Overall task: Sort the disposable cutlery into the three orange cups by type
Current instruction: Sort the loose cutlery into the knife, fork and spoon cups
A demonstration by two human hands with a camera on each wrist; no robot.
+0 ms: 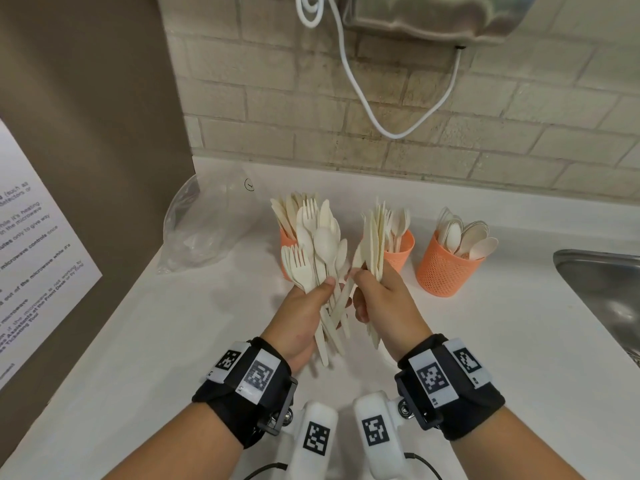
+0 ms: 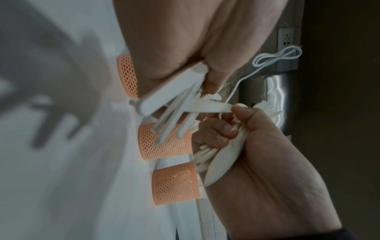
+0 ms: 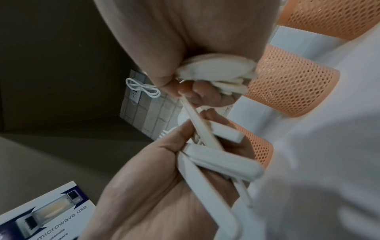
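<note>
My left hand (image 1: 320,294) grips a fanned mixed bundle of cream forks, spoons and knives (image 1: 320,247) above the white counter (image 1: 156,341). My right hand (image 1: 367,292) holds an upright stack of knives (image 1: 375,233), and its thumb and forefinger pinch one more knife (image 2: 205,108) that crosses out of the left bundle. Behind stand three orange mesh cups: the left cup (image 1: 286,242), half hidden, holds knives; the middle cup (image 1: 403,252) holds what look like forks; the right cup (image 1: 443,271) holds spoons.
A crumpled clear plastic bag (image 1: 204,223) lies at the back left. A steel sink (image 1: 602,282) opens at the right. A white cable (image 1: 367,109) hangs down the brick wall from a steel unit (image 1: 433,15). A brown panel with a microwave notice (image 1: 31,254) bounds the left.
</note>
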